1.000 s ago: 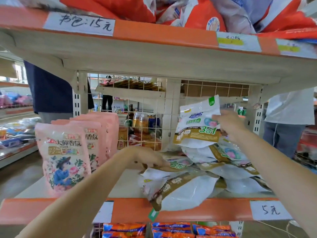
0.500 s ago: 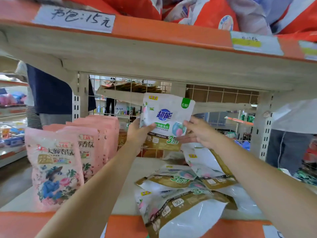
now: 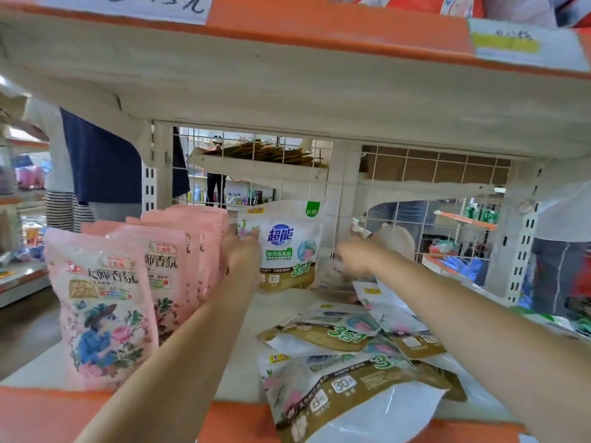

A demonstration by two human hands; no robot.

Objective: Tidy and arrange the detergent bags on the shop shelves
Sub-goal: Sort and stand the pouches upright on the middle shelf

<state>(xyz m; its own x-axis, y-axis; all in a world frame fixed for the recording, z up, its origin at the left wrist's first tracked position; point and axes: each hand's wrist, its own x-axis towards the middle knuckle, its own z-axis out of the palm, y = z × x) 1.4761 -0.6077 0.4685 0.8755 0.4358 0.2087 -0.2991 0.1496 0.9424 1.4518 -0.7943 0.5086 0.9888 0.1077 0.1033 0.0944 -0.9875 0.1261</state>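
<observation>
A shopper-height view of a cream metal shop shelf with an orange front strip: a white and gold plastic detergent pouch with a blue logo now stands upright at the back of the shelf, against the wire grid, just right of the row of pink flower-printed pouches. Half a second ago it was held up in the air between both hands; it has since come down onto its base on the shelf board.

The left hand is at the pouch's left edge, fingers touching or lightly holding it; the blur makes it hard to say which. The right hand is off the pouch, to its right and apart from it, reaching low toward a crumpled clear-and-white pouch lying behind. How its fingers are set I cannot tell, as the hand is smeared by motion.

Several matching white and gold pouches lie flat in a loose heap at the front right of the shelf, overlapping, one hanging over the orange edge.

It looks as though the first pouch of a new standing row is placed, and the heap remains to be stood up beside it.
</observation>
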